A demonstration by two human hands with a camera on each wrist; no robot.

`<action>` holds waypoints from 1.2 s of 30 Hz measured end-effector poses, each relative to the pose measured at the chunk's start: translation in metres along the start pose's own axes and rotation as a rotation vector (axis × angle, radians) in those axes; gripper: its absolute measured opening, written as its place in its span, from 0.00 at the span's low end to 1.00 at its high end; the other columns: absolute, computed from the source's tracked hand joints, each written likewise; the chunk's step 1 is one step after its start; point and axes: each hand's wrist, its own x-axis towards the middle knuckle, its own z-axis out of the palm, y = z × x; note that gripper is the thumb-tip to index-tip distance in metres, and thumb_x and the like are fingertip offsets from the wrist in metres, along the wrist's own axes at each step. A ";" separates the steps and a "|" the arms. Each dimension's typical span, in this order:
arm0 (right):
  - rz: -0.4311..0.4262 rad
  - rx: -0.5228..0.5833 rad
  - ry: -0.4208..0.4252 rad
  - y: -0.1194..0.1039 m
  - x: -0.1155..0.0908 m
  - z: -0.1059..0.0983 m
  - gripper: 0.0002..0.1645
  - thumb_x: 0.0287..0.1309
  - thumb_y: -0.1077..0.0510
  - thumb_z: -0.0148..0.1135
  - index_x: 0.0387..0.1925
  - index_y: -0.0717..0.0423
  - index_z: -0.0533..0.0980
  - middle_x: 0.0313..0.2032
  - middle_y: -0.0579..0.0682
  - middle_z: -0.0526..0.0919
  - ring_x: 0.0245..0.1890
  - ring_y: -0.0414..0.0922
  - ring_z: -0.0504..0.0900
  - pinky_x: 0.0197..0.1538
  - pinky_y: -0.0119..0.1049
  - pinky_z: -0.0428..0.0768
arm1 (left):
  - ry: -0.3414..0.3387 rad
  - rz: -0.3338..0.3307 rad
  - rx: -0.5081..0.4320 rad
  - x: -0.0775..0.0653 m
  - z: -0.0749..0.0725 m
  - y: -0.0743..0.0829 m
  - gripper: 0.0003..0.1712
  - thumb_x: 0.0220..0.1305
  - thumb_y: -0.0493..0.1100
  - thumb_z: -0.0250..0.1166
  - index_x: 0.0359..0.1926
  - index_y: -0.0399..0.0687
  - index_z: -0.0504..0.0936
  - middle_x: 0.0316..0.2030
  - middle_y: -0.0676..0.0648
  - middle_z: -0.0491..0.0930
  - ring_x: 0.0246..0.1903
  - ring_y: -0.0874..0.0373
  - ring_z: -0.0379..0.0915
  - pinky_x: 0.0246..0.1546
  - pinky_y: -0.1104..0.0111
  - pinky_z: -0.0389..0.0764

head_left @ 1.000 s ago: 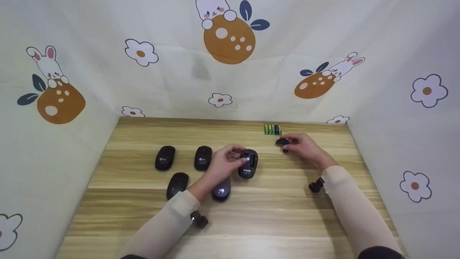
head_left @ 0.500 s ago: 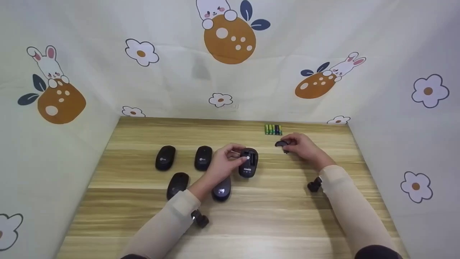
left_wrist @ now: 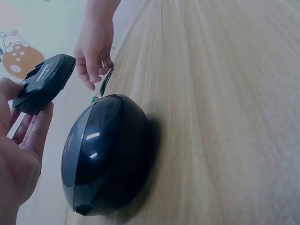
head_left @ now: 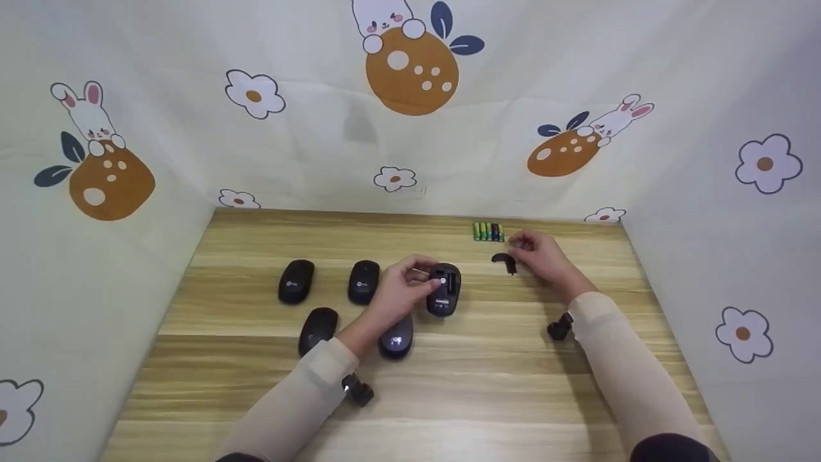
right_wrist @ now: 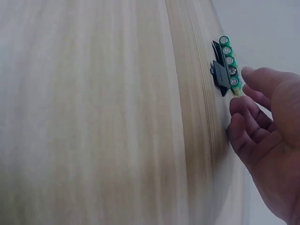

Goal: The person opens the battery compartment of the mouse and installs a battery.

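Observation:
My left hand [head_left: 401,292] holds a black computer mouse [head_left: 444,305] with its underside up, thumb across it and fingers behind. Its battery compartment is uncovered. In the left wrist view this mouse [left_wrist: 49,82] is off the table. The black battery cover [head_left: 510,262] lies on the table to the right of the mouse. My right hand [head_left: 542,256] is just beyond the cover, fingers loosely bent and nothing between them. Close to those fingertips stands a row of several green batteries [head_left: 489,232], which in the right wrist view appears right behind the cover [right_wrist: 220,78].
Several other mice lie on the wooden table [head_left: 487,385]: two black ones [head_left: 296,282] [head_left: 364,282] at the back, a black one [head_left: 318,330] in front and a dark glossy one [head_left: 396,337] partly under my left forearm. A printed curtain [head_left: 308,154] encloses the table.
My right hand has let go of the battery cover, leaving it on the table, and has shifted slightly back toward the batteries. My left hand and its mouse have barely moved.

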 end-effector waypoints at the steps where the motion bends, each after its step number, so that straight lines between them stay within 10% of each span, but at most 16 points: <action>1: 0.015 0.005 0.008 0.000 0.001 0.000 0.18 0.77 0.59 0.69 0.59 0.66 0.82 0.47 0.58 0.86 0.44 0.48 0.81 0.44 0.28 0.80 | 0.000 -0.001 -0.002 0.000 0.000 0.000 0.22 0.67 0.34 0.78 0.61 0.42 0.87 0.56 0.44 0.88 0.49 0.52 0.87 0.49 0.63 0.91; 19: 0.126 -0.054 -0.108 -0.014 0.033 0.005 0.36 0.77 0.58 0.65 0.81 0.55 0.68 0.55 0.56 0.75 0.51 0.52 0.75 0.52 0.43 0.78 | -0.007 0.040 0.047 0.000 -0.003 -0.003 0.22 0.67 0.35 0.78 0.61 0.42 0.87 0.54 0.44 0.88 0.49 0.50 0.87 0.51 0.64 0.90; 36: 0.058 -0.092 -0.095 -0.009 0.039 -0.002 0.31 0.75 0.60 0.70 0.74 0.59 0.72 0.54 0.59 0.78 0.51 0.52 0.77 0.53 0.39 0.77 | -0.002 0.035 0.040 0.000 -0.001 -0.004 0.22 0.67 0.35 0.79 0.60 0.40 0.87 0.56 0.43 0.88 0.48 0.52 0.87 0.51 0.65 0.89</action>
